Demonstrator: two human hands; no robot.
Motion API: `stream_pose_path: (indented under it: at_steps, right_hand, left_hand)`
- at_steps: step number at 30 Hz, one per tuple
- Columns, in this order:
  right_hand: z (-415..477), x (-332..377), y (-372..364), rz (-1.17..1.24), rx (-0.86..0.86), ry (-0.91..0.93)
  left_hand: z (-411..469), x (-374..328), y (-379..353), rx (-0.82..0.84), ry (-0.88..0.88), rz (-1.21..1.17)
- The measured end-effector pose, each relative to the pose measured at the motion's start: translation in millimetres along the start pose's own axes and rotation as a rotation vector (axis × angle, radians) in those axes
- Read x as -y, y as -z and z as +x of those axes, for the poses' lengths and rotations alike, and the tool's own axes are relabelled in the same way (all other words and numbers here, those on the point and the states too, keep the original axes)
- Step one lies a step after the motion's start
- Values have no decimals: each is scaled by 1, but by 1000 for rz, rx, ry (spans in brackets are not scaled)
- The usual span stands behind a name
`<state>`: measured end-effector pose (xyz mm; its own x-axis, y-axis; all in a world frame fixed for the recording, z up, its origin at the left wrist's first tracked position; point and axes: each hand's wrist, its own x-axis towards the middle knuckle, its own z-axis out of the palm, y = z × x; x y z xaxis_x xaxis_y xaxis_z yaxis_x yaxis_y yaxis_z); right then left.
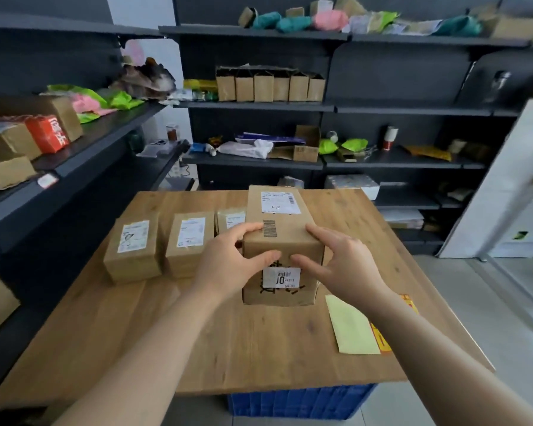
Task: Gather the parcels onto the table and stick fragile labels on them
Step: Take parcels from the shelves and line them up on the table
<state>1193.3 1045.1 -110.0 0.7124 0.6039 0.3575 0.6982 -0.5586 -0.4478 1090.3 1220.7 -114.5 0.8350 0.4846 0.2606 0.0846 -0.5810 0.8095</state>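
Under the near edge of the counter (253,352) sits a blue crate (302,404). Up on the wood, near right, a pale yellow sheet (351,327) lies flat, and a red-and-yellow label sheet (382,342) shows along its right side, partly hidden by a forearm.

Now the centre: both hands are on the tall parcel (282,241), which stands on the counter. The left hand (228,259) grips its near left corner, fingers over the top beside a printed barcode, thumb on the near face. The right hand (339,265) matches it at the near right corner, fingers on top, thumb on the near face just above a white sticker (281,277).

Off to the left, three smaller parcels (190,241) lie in a row with white shipping labels facing up, the rightmost partly hidden behind the tall parcel.

Beyond the counter, dark shelves (253,107) carry brown paper bags (270,86), cardboard boxes and coloured mailers.
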Motion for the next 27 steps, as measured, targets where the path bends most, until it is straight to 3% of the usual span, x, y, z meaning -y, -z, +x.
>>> stream_pose_path:
  at_steps: [11, 27]
  right_hand:
    - [97, -114, -29, -37, 138, -60]
    - [197, -210, -121, 35, 392, -44]
  left_hand:
    - [124, 41, -88, 192, 99, 124]
    - [211, 110, -168, 206, 350, 293]
